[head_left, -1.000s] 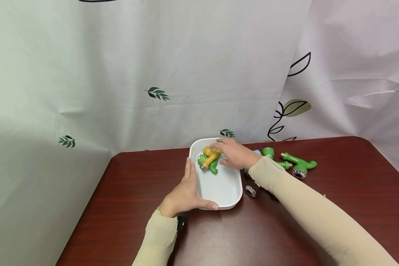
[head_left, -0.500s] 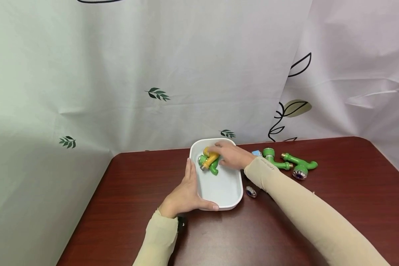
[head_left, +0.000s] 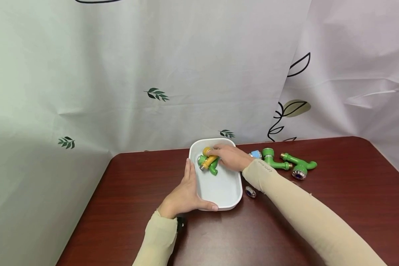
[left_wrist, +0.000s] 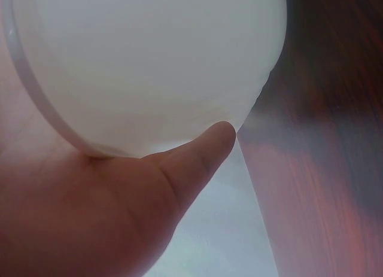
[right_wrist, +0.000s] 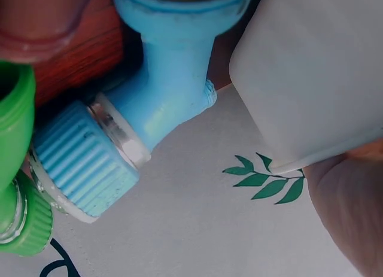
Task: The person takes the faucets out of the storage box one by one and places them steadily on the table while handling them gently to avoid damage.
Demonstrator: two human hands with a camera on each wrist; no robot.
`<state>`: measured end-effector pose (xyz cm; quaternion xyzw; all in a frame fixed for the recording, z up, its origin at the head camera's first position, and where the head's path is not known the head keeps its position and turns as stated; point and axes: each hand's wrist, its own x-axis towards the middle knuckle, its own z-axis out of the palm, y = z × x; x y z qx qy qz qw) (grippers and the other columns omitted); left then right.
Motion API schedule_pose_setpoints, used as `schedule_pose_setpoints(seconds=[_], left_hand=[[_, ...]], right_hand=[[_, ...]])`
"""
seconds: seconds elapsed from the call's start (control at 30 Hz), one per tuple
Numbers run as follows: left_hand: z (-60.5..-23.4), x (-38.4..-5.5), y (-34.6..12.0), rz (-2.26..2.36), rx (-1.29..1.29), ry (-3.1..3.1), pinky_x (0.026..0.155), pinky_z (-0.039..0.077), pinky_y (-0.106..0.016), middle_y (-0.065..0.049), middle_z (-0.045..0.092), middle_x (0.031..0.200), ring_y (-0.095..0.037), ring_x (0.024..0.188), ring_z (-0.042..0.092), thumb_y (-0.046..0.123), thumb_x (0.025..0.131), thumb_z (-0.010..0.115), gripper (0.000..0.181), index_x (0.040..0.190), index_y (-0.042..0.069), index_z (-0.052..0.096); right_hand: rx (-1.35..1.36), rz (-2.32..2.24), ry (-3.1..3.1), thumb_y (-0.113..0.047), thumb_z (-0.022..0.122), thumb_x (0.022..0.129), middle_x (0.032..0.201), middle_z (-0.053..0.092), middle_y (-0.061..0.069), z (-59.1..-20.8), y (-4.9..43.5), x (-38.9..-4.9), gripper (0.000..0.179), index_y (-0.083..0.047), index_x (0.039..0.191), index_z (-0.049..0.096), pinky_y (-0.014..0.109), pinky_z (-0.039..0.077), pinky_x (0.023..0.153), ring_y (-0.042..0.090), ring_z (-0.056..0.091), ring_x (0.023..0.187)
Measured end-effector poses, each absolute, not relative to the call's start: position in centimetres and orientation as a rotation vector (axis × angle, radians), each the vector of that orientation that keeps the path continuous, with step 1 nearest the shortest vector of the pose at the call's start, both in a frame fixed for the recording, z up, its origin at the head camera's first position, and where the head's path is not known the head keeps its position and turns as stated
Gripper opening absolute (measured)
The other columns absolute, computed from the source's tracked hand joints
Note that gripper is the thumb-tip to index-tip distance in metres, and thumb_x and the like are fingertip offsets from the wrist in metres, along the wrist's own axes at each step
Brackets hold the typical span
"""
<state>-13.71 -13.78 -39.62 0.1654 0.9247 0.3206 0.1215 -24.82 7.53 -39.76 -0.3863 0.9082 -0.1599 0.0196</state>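
Note:
A white tray holds a yellow tap lying across a green tap at its far end. My left hand steadies the near left corner, straight fingers along the side wall and thumb along the near wall. Reaching over the tray's right rim, my right hand pinches the yellow tap, its fingertips over the tap's body. In the right wrist view that tap is hidden behind the tray wall, and the palm shows at the rim.
Right of the tray lie a blue tap, a green tap and another green tap. A chrome-ringed tap end shows beside the tray, partly under my right forearm. A white leaf-print curtain hangs behind the table.
My right hand has moved left, and its fingers have closed over the yellow tap. More of the blue tap shows beside my sleeve. The left hand and tray have stayed put.

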Motion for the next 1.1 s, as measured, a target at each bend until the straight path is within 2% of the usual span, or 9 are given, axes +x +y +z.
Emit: schedule_pose_setpoints(seconds=[0.17, 0.33, 0.53, 0.8, 1.1], left_hand=[[-39.65, -13.67, -13.87, 0.935, 0.478, 2.698, 0.114, 0.032, -0.05, -0.015, -0.028, 0.162, -0.043, 0.151, 0.003, 0.055, 0.063, 0.093, 0.153, 0.156, -0.001, -0.015], [-39.69, -13.7, -13.87, 0.957, 0.47, 2.692, 0.114, 0.032, -0.05, -0.014, -0.028, 0.162, -0.044, 0.15, 0.005, 0.054, 0.062, 0.093, 0.154, 0.157, 0.0, -0.016], [-39.68, -13.68, -13.89, 0.954, 0.477, 2.694, 0.114, 0.031, -0.049, -0.015, -0.028, 0.162, -0.043, 0.151, 0.004, 0.053, 0.063, 0.093, 0.154, 0.156, 0.0, -0.017], [-39.69, -13.67, -13.93, 0.965, 0.483, 2.694, 0.114, 0.031, -0.049, -0.015, -0.028, 0.162, -0.044, 0.15, 0.005, 0.052, 0.062, 0.094, 0.154, 0.157, 0.0, -0.016], [-39.72, -13.68, -13.86, 0.962, 0.487, 2.7, 0.114, 0.031, -0.049, -0.016, -0.028, 0.162, -0.044, 0.15, 0.005, 0.053, 0.062, 0.094, 0.154, 0.157, 0.0, -0.016]], right_hand=[[-1.306, -0.602, 2.823, 0.009, 0.058, 0.092, 0.136, 0.061, 0.014, -39.93, 7.52, -24.91, 0.044, -0.003, 0.133, 0.065, 0.042, 0.039, 0.11, 0.029, 0.054, 0.13], [-1.29, -0.689, 2.836, 0.009, 0.06, 0.092, 0.132, 0.065, 0.013, -40.13, 7.6, -24.97, 0.04, -0.003, 0.129, 0.068, 0.041, 0.041, 0.108, 0.029, 0.057, 0.127], [-1.236, -0.696, 2.862, 0.005, 0.064, 0.093, 0.129, 0.067, 0.01, -40.32, 7.49, -25.05, 0.037, -0.006, 0.128, 0.07, 0.04, 0.043, 0.107, 0.026, 0.059, 0.124], [-1.225, -0.699, 2.866, -0.008, 0.07, 0.094, 0.128, 0.068, 0.01, -40.2, 7.45, -24.86, 0.033, -0.007, 0.127, 0.071, 0.04, 0.045, 0.105, 0.025, 0.061, 0.122], [-1.224, -0.731, 2.856, -0.009, 0.069, 0.094, 0.123, 0.07, 0.008, -40.21, 7.49, -24.72, 0.031, -0.008, 0.125, 0.072, 0.04, 0.047, 0.102, 0.024, 0.063, 0.118]])
